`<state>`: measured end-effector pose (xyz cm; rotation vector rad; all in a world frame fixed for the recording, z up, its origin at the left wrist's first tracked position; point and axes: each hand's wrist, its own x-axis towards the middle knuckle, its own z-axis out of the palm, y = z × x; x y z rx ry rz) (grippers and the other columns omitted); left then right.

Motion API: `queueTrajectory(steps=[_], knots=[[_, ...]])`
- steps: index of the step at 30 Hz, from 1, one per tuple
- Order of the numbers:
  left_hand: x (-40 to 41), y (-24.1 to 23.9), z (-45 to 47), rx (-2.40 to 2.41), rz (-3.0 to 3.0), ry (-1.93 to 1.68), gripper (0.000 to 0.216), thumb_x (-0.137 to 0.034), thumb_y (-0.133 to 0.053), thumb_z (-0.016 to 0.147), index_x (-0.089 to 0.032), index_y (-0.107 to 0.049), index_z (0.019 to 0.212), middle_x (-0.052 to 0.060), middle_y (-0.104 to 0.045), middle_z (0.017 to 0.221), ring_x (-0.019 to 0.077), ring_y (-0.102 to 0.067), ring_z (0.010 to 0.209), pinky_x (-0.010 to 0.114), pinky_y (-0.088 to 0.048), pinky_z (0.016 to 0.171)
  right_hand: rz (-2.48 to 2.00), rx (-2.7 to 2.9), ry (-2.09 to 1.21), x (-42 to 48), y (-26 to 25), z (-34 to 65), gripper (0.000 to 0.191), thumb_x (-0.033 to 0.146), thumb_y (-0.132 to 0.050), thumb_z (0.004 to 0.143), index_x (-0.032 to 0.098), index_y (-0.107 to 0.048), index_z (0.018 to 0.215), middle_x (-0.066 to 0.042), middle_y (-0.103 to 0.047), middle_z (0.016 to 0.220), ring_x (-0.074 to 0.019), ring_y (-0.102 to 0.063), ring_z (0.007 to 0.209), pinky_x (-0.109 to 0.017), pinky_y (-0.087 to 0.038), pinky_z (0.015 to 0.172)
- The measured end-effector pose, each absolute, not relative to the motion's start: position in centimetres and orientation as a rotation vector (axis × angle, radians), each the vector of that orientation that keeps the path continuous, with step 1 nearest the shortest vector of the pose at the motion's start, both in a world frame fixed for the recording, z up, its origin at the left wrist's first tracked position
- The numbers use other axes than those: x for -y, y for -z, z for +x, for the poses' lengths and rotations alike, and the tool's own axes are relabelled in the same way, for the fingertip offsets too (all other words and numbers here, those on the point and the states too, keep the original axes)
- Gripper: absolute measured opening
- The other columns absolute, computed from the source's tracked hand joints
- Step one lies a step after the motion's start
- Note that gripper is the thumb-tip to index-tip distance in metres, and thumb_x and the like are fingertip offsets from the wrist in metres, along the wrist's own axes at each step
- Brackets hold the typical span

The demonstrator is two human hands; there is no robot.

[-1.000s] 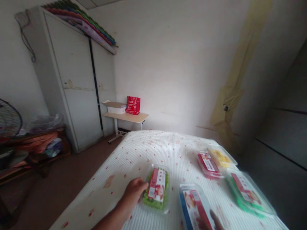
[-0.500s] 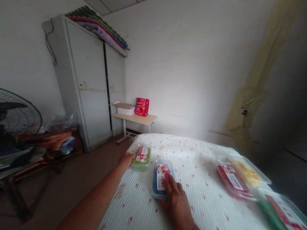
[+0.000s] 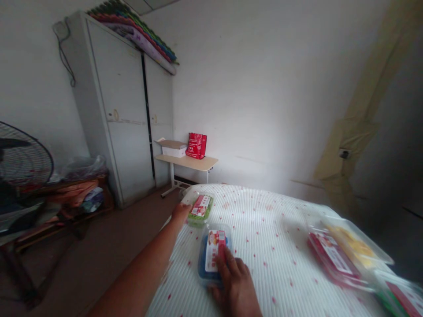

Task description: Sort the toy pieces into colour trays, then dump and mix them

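A clear plastic box with green contents and a red-and-white label (image 3: 202, 206) lies on the far left part of the covered table. My left hand (image 3: 181, 213) is closed on its left edge, with most of the fingers hidden by the box. Nearer to me lies a similar clear box with blue contents (image 3: 211, 257). Around its near right side my right hand (image 3: 236, 279) is closed, fingers over the label and thumb by the near edge. The two boxes lie close together, the green one beyond the blue one.
On the right of the white dotted cover (image 3: 261, 229) lie boxes with pink (image 3: 333, 255), yellow (image 3: 353, 242) and green (image 3: 399, 295) contents. A small table (image 3: 194, 163) with a red bag (image 3: 197, 146) stands beyond. To the left are a cabinet (image 3: 127, 110) and a fan (image 3: 26, 152).
The green box has moved a little away and to the right with my left hand. The blue box has shifted left and nearer under my right hand. The view has turned slightly.
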<state>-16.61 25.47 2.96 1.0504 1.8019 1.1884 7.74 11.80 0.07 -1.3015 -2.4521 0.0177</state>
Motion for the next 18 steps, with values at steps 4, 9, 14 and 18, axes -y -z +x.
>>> queueTrajectory(steps=[4, 9, 14, 18], knots=[[-24.2, -3.9, -17.0, -1.766, 0.836, -1.2, 0.033, -0.034, -0.051, 0.086, -0.017, -0.051, 0.114, 0.008, -0.056, 0.113, 0.0191, -0.058, 0.094, 0.04, -0.05, 0.079, -1.14, 2.505, 0.009, -10.9, 1.7, 6.1, 0.066, 0.046, -0.064, 0.069, 0.022, -0.047, 0.128, -0.016, -0.042, 0.137, -0.0303, -0.058, 0.092, -0.045, -0.048, 0.077], [-21.1, -3.9, -18.2, -1.654, 0.744, -1.233, 0.036, -0.043, -0.05, 0.084, -0.015, -0.055, 0.106, 0.008, -0.06, 0.101, 0.019, -0.059, 0.088, 0.035, -0.05, 0.074, -1.125, 2.554, -0.058, -9.6, 0.6, 2.9, 0.065, 0.046, -0.064, 0.069, 0.019, -0.049, 0.125, -0.021, -0.043, 0.134, -0.0334, -0.059, 0.091, -0.051, -0.047, 0.075], [-17.4, -3.4, -19.5, -1.512, 0.675, -1.286, 0.039, -0.05, -0.054, 0.077, -0.014, -0.06, 0.092, 0.009, -0.065, 0.084, 0.0229, -0.063, 0.087, 0.028, -0.05, 0.071, -1.187, 2.548, -0.217, -8.2, -2.1, -0.7, 0.062, 0.028, -0.065, 0.069, 0.013, -0.046, 0.127, -0.024, -0.04, 0.136, -0.0338, -0.058, 0.097, -0.052, -0.046, 0.079], [-14.7, -3.3, -19.8, -1.379, 0.672, -1.308, 0.032, -0.042, -0.061, 0.073, -0.017, -0.062, 0.093, 0.008, -0.068, 0.092, 0.0241, -0.064, 0.09, 0.031, -0.051, 0.075, -1.036, 2.595, -0.36, -7.6, -3.2, -0.5, 0.076, 0.028, -0.065, 0.066, 0.018, -0.034, 0.135, -0.019, -0.03, 0.143, -0.0309, -0.059, 0.099, -0.045, -0.05, 0.079]])
